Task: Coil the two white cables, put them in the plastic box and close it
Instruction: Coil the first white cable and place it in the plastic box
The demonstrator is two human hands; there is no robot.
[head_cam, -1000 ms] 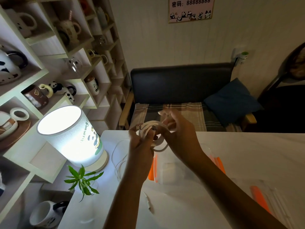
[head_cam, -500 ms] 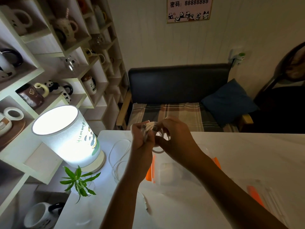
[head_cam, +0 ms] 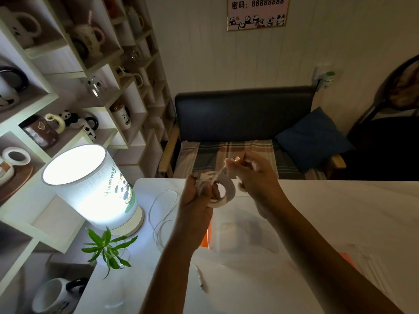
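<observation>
Her left hand grips the coiled cable steady, while the right hand, at its one o'clock, pinches the loose end taut for wrapping.

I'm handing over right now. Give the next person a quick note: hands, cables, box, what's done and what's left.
Left hand grips the coiled cable above the table. Right hand pinches its free end, pulled up from the coil.
Second cable lies loose on the table beside the lamp.
Plastic box sits open under the hands, its lid off to the right.
Done: first coil nearly finished.
Left: coil the second, box both, close.
</observation>
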